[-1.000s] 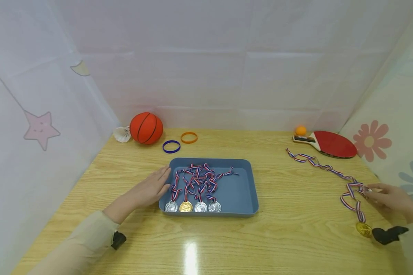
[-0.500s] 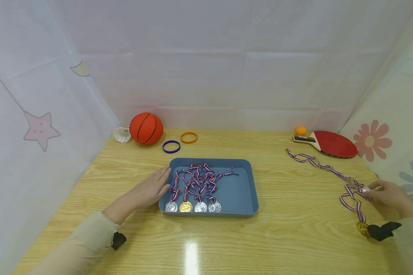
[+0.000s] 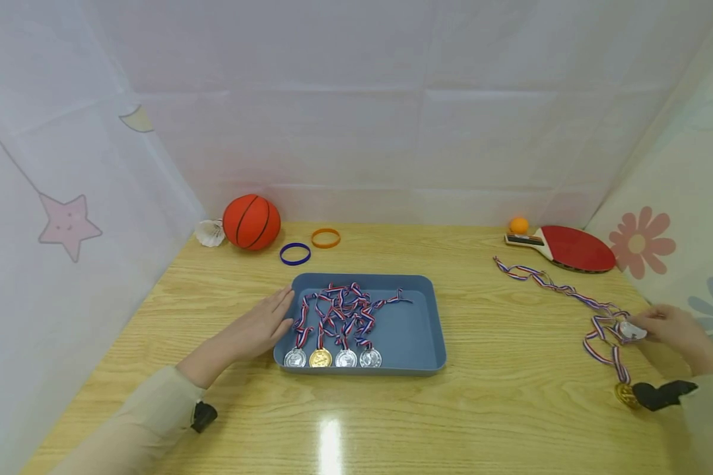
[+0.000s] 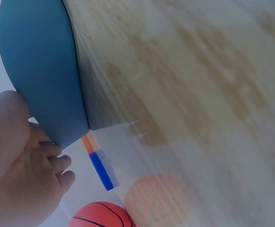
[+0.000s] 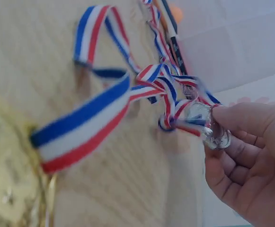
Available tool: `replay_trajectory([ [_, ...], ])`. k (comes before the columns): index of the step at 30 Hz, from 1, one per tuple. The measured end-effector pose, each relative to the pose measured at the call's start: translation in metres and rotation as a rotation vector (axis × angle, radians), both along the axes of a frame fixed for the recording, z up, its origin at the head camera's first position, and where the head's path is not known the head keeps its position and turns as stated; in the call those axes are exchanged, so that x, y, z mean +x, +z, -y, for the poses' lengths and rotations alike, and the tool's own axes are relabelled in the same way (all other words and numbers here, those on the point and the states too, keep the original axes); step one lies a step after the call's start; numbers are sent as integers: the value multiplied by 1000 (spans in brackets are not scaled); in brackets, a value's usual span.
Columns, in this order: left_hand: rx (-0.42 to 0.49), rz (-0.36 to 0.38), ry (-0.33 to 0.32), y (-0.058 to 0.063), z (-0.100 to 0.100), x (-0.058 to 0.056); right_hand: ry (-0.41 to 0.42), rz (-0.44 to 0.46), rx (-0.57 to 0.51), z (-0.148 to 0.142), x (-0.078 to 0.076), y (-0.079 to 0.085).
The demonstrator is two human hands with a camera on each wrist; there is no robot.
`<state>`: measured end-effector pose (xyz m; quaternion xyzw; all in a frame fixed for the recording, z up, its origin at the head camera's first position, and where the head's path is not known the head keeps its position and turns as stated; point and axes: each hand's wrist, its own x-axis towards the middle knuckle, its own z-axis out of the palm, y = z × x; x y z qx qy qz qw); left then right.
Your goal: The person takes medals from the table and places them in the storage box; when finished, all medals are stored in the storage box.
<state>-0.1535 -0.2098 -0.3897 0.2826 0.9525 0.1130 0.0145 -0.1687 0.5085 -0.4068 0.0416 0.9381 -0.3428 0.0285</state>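
At the right side of the table my right hand (image 3: 674,333) pinches a silver medal (image 3: 632,330) between thumb and fingers. Its red, white and blue ribbon (image 5: 163,90) trails away over the table. A gold medal (image 3: 626,394) on a similar ribbon lies nearer, partly covered by the black wrist strap. My left hand (image 3: 255,328) rests with straight fingers against the left wall of a blue-grey tray (image 3: 412,330); the left wrist view shows its fingers at the tray's outer side (image 4: 42,71). Inside the tray, silver medals (image 3: 346,358) and one gold medal (image 3: 321,357) line the front, ribbons bunched behind.
Behind the tray lie a blue wristband (image 3: 295,254) and an orange wristband (image 3: 325,238). A small basketball (image 3: 251,222) and a shuttlecock (image 3: 210,233) sit at the back left. At the back right are a red table tennis bat (image 3: 579,249) and an orange ball (image 3: 519,225).
The silver medal in my right hand has turned and shows more of its face, with the hand slightly higher in view. The ribbon beside it has shifted a little. My left hand stays put.
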Motion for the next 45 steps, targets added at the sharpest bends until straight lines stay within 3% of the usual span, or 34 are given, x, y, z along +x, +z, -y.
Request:
replay_trajectory([
  [5,-4,4,3,0,1,1,43,-58,-413,-29,-20,-23],
  [7,1,1,2,-1,1,1,89,-84,-593,-31,-23,-22],
  [9,-2,2,4,-1,1,1,159,-96,-790,-19,-22,-9],
  [13,-6,5,4,-1,2,0,340,-92,-1153,23,-12,32],
  [17,-12,15,8,-1,2,0,485,-87,-1356,54,-9,59],
  [20,-7,15,7,-1,2,0,526,-85,-1448,67,-11,71],
  [24,-3,16,8,-1,1,0,573,-94,-1492,81,-14,86],
  [27,7,0,-8,-4,3,-2,563,-126,-1476,92,-13,96],
  [32,28,-31,-22,-4,3,-1,482,-186,-1403,110,-8,112],
  [37,16,-9,-4,1,0,1,411,-220,-1348,126,-3,125],
  [41,-2,5,2,2,0,0,386,-265,-1274,141,2,135],
  [45,-9,6,1,0,0,0,435,-290,-1217,159,8,145],
])
